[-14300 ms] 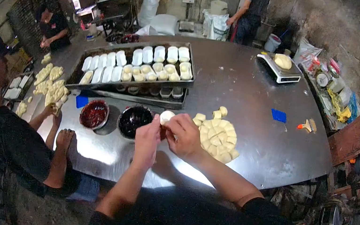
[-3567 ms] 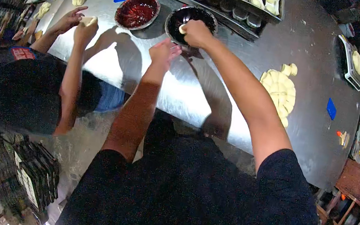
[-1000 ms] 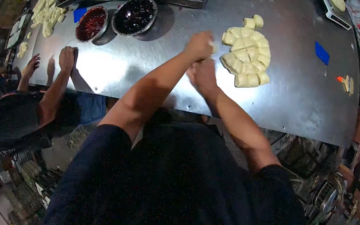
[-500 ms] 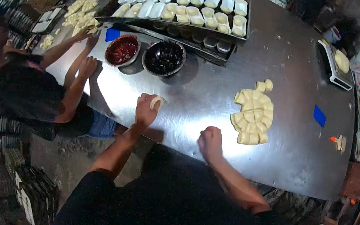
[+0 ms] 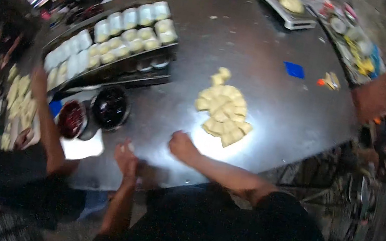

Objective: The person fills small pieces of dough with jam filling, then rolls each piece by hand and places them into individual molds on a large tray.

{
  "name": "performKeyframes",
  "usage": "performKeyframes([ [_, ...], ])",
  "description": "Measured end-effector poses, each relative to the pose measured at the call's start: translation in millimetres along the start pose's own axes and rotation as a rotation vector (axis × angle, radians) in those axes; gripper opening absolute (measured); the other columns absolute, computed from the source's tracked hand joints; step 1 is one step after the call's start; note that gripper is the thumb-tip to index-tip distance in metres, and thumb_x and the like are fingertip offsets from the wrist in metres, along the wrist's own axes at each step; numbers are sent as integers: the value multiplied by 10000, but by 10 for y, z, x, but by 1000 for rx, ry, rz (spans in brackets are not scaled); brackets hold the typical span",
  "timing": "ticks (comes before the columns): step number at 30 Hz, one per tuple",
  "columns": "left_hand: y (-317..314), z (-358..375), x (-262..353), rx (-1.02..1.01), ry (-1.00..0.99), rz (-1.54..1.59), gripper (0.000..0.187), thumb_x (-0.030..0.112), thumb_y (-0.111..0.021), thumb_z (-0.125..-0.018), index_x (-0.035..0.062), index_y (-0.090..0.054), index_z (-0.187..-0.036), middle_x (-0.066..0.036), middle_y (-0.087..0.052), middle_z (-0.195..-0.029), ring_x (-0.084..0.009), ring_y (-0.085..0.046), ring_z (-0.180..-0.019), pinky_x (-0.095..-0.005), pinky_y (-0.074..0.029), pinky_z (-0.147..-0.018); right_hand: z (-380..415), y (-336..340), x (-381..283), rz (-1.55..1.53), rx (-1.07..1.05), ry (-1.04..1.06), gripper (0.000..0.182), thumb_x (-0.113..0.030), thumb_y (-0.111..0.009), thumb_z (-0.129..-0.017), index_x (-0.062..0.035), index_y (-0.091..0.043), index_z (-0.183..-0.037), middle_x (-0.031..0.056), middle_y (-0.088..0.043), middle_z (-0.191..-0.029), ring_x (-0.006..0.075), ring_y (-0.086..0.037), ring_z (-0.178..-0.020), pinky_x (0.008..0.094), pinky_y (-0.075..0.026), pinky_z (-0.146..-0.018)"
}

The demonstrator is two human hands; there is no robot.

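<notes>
My left hand (image 5: 126,159) is closed at the table's near edge, below the bowl of dark filling (image 5: 111,108). A small pale bit of the dough piece (image 5: 131,147) shows at its fingertips; the rest is hidden and blurred. Curled into a fist, my right hand (image 5: 181,146) rests on or just above the metal table (image 5: 170,101); what it holds, if anything, is hidden. Beyond it and to the right lies a cluster of cut dough pieces (image 5: 223,107), with a couple of loose pieces at its far end.
A tray (image 5: 125,66) of white paper cups, many with dough, stands at the back left. Near it sit a bowl of red filling (image 5: 72,119) and a co-worker's arm (image 5: 48,116). Right are a blue scraper (image 5: 294,70) and a scale (image 5: 291,19) bearing dough.
The view has swung to the right, so the table appears turned. Both my hands stay near the front edge, still closed. The co-worker's arm now reaches toward the tray.
</notes>
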State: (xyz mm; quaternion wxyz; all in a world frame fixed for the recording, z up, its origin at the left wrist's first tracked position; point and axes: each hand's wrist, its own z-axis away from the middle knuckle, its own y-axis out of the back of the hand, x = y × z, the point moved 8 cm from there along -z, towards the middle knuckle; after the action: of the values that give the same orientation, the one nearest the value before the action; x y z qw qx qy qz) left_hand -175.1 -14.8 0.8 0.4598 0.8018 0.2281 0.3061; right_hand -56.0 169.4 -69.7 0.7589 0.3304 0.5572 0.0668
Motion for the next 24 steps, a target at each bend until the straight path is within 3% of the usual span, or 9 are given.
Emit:
performKeyframes([
  [2, -441, 311, -463, 15, -4, -209, 362, 40, -504, -851, 27, -586, -1203, -175, -591, -994, -369, -548, -979, -492, -406, -911, 351, 412, -152, 444, 205, 558, 96, -132, -636, -767, -56, -578, -775, 87, -563, -884, 306, -545, -887, 441, -443, -741],
  [8, 93, 10, -75, -90, 137, 10, 393, 57, -556, -855, 113, -573, -1243, -152, -519, -1132, -341, -515, -1069, -496, -393, -927, 821, 582, -715, 95, 130, 445, 216, -34, -715, -757, -69, -659, -963, 107, -612, -1032, 288, -593, -967, 368, -498, -855],
  [10, 103, 2, -55, 9, 57, 61, 418, 62, -586, -845, 112, -557, -1258, -150, -516, -1124, -347, -506, -1069, -496, -392, -926, 247, 535, -468, -343, -263, -357, 309, -58, -749, -769, -59, -649, -1061, 79, -662, -1041, 219, -638, -954, 329, -513, -860],
  [12, 65, -5, -76, -20, 71, 33, 405, 52, -583, -844, 105, -560, -1245, -151, -516, -1122, -355, -506, -1055, -496, -393, -918, -428, 713, -602, -889, -249, -312, 398, -62, -774, -759, -32, -627, -1128, 55, -686, -1044, 169, -649, -961, 306, -521, -873],
  [14, 35, 10, -85, -74, 115, -39, 380, 30, -577, -843, 91, -566, -1217, -151, -517, -1118, -371, -506, -1027, -496, -395, -903, -1184, 1382, -1108, -596, -28, 261, 474, -9, -778, -723, -36, -602, -1161, 67, -671, -1042, 161, -639, -993, 307, -521, -884],
  [17, 91, -27, -70, -3, 123, 41, 366, 15, -556, -845, 73, -565, -1206, -155, -514, -1107, -371, -509, -1002, -490, -394, -885, -1856, 2475, -2051, -201, 451, 468, 471, 8, -711, -796, -35, -541, -1233, 51, -651, -1054, 128, -629, -964, 306, -538, -804],
  [19, 57, 6, -108, -30, 127, 51, 375, 10, -564, -837, 69, -563, -1208, -157, -515, -1102, -373, -508, -995, -489, -395, -878, -2105, 3069, -2549, -38, 871, 796, 339, -76, -742, -782, -60, -635, -1103, 51, -666, -941, 128, -638, -807, 291, -526, -666],
  [22, 114, -82, -51, -83, 157, 86, 412, -22, -582, -811, 68, -554, -1213, -161, -517, -1081, -379, -507, -983, -492, -397, -864, -2784, 3418, -2682, 222, 1267, 917, 273, -228, -729, -811, -76, -677, -1033, 100, -646, -863, 266, -639, -772, 345, -520, -679],
  [24, 147, -84, -45, -48, 171, 140, 436, -39, -588, -804, 79, -545, -1222, -162, -517, -1090, -373, -506, -998, -490, -395, -869, -3742, 3296, -2129, 386, 1121, 789, 307, -258, -713, -822, -74, -673, -1065, 119, -642, -870, 308, -630, -826, 385, -515, -718],
])
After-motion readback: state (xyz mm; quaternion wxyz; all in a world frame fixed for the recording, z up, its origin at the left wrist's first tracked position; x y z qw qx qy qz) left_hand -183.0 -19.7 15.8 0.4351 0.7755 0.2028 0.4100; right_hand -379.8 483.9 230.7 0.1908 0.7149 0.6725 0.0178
